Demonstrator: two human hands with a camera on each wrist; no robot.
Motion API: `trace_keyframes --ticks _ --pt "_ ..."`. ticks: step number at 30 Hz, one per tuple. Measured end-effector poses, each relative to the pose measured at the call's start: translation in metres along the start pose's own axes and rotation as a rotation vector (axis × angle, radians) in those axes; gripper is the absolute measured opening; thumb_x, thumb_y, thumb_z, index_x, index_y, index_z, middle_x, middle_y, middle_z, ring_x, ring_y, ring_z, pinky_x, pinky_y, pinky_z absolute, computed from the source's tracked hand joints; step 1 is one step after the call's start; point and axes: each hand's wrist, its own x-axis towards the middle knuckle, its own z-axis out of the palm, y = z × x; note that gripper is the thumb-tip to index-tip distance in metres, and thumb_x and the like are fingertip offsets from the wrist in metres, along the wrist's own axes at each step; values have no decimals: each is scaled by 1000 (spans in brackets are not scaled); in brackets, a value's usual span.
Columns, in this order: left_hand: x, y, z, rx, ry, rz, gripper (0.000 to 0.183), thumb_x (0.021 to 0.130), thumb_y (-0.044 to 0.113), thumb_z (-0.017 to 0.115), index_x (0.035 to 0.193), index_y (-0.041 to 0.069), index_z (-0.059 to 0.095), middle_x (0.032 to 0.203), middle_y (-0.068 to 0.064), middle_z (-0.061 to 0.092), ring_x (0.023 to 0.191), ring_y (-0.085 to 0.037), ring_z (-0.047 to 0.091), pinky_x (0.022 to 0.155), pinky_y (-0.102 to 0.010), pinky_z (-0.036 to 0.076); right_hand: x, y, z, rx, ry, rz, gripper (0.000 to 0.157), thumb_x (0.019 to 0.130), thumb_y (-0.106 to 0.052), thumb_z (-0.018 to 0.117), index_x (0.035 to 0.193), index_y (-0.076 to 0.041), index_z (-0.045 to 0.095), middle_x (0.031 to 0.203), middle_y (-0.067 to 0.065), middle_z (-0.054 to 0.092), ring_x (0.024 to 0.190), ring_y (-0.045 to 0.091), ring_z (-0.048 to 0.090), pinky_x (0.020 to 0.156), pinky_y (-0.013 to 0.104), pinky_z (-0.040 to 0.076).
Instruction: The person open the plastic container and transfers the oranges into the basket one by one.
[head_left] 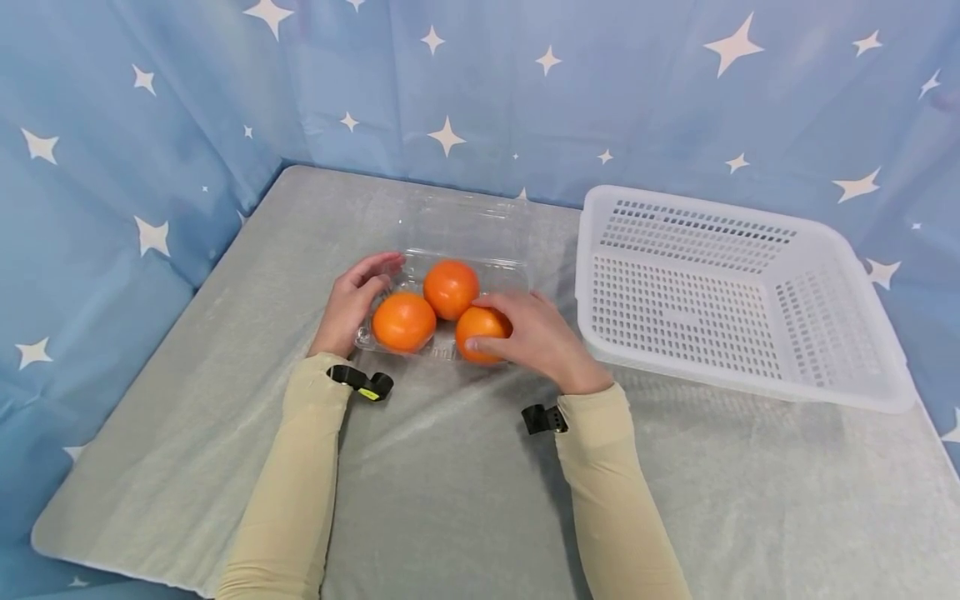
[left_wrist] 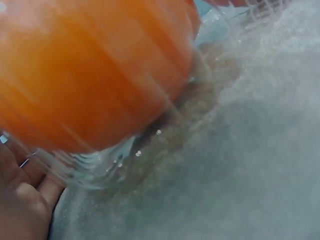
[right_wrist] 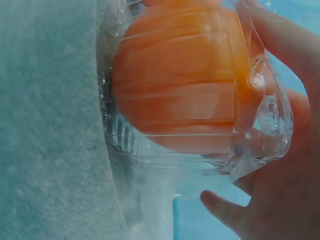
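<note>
Three oranges sit in a clear plastic clamshell box: a left orange (head_left: 404, 322), a back orange (head_left: 451, 289) and a right orange (head_left: 474, 333). The transparent lid (head_left: 468, 225) stands folded back behind the base. My left hand (head_left: 352, 302) rests along the box's left side, its fingers near the rim. Around the right orange my right hand (head_left: 542, 337) curls, thumb in front and fingers over the top. In the right wrist view, an orange (right_wrist: 175, 80) shows through the box wall (right_wrist: 270, 125). An orange (left_wrist: 90, 70) fills much of the left wrist view.
A large white perforated plastic basket (head_left: 750, 379) stands to the right of the box. Grey cloth (head_left: 442, 500) covers the table. A blue curtain with white stars (head_left: 495, 100) hangs along the back and left.
</note>
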Motion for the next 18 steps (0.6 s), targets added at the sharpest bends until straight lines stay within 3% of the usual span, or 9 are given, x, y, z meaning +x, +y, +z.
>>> trace_keyframes --ticks 5,9,18 --pt "-1 1 0 0 0 -6 32 91 15 48 121 21 55 121 4 55 113 -13 48 97 -35 34 -3 -1 -1 -17 -34 -7 62 75 -61 56 128 -29 48 124 4 47 106 21 45 96 43 27" --pt "-1 1 0 4 3 0 32 91 15 48 121 22 55 121 4 55 112 -12 48 96 -35 34 -3 -2 -1 -1 -51 13 70 74 -60 58 133 -27 41 123 2 47 104 19 45 91 41 34" --pt "0 1 0 -8 1 0 32 91 14 48 121 21 55 121 3 55 112 -13 48 96 -36 35 0 -1 -2 143 -91 24 88 71 -47 69 142 -23 22 134 1 40 110 15 42 92 37 37"
